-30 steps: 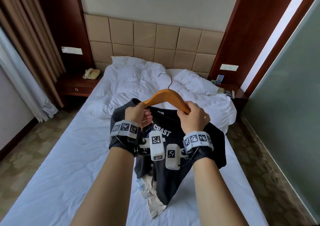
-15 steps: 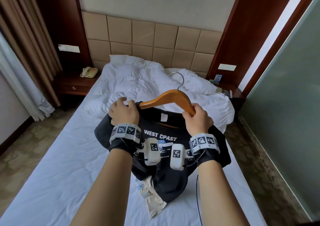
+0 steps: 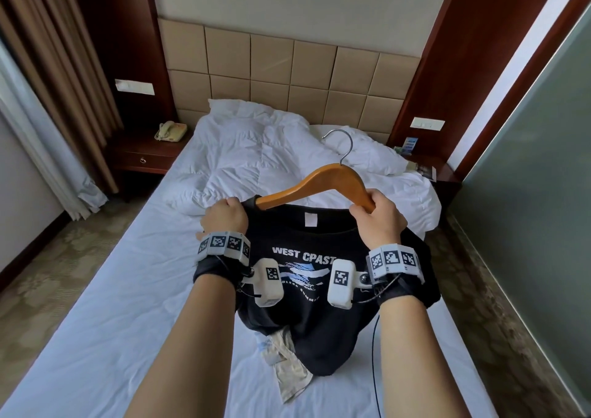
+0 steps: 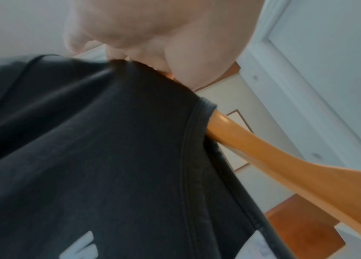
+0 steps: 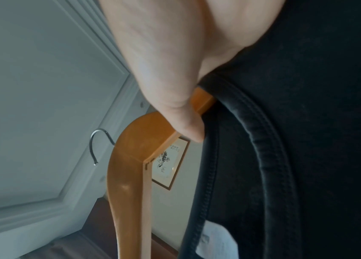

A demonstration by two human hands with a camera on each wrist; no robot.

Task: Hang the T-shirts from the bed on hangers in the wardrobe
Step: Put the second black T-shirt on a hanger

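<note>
Gripping the black T-shirt (image 3: pixel 323 305) shoulder, the left hand (image 3: pixel 225 216) is now pulling it farther over the wooden hanger (image 3: pixel 311 187). The right hand (image 3: pixel 379 219) is clutching the hanger's other arm. White print is reading "WEST CPAST".

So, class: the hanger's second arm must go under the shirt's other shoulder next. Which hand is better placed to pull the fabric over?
Right hand: it holds the hanger at its bare arm, beside the T-shirt collar. Left hand grips the covered shoulder.
</note>
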